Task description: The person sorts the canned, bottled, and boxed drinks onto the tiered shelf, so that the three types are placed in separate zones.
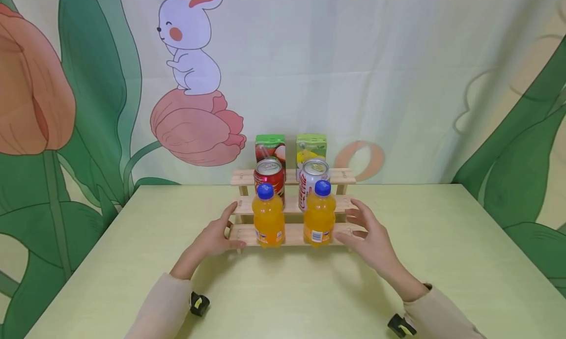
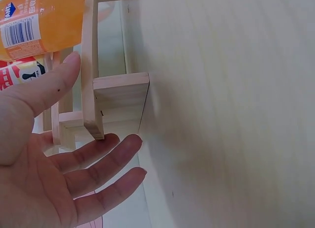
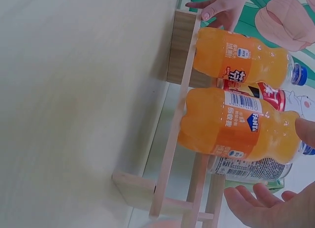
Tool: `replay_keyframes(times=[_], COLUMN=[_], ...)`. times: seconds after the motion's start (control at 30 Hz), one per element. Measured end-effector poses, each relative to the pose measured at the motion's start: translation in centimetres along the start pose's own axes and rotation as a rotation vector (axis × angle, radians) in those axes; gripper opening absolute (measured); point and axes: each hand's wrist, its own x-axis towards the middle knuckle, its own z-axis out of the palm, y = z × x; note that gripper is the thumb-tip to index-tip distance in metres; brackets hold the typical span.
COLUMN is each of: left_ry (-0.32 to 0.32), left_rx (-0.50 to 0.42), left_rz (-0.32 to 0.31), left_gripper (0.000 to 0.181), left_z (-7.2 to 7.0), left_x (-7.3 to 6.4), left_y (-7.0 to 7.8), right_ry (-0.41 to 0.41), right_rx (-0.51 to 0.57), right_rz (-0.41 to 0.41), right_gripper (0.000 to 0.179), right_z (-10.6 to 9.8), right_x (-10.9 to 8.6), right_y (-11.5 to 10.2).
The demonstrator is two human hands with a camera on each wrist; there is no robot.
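Note:
A three-step wooden rack stands on the table with drinks in pairs. Two orange Fanta bottles with blue caps, the left bottle and the right bottle, are upright on the lowest step. Behind them are a red can and a silver can. My left hand is at the rack's left end, fingers apart, its thumb right at the lowest step. At the right end my right hand holds nothing, fingers loosely bent, thumb close beside the right bottle.
On the top step at the back stand a coconut-pictured drink carton and a green-yellow carton. The pale table reaches back to a curtain printed with a rabbit and tulips. Black wrist straps hang by both sleeves.

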Motion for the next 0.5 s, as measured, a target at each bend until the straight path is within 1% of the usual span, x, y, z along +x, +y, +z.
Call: replay_keyframes(times=[0.13, 0.3, 0.4, 0.5], left_ry=[0.001, 0.014, 0.037, 0.075], left_rx=[-0.013, -0.005, 0.009, 0.032], left_rz=[0.031, 0.014, 0.02, 0.053], left_gripper=[0.095, 0.096, 0.098, 0.098], left_z=[-0.2, -0.8, -1.4, -2.0], left_x=[-0.4, -1.0, -1.7, -2.5], left_y=[0.0, -0.2, -0.2, -0.3], right_ry=[0.008, 0.025, 0.039, 0.051], right_rx=[-0.028, -0.087, -0.152, -0.221], right_rz=[-0.005, -0.026, -0.038, -0.052], right_gripper=[0.075, 0.074, 0.072, 0.07], right_z=[-0.6, -1.5, -2.2, -3.3], right_x=[-0.4, -0.7, -0.8, -0.9], right_y=[0.3, 0.9, 1.2, 1.7])
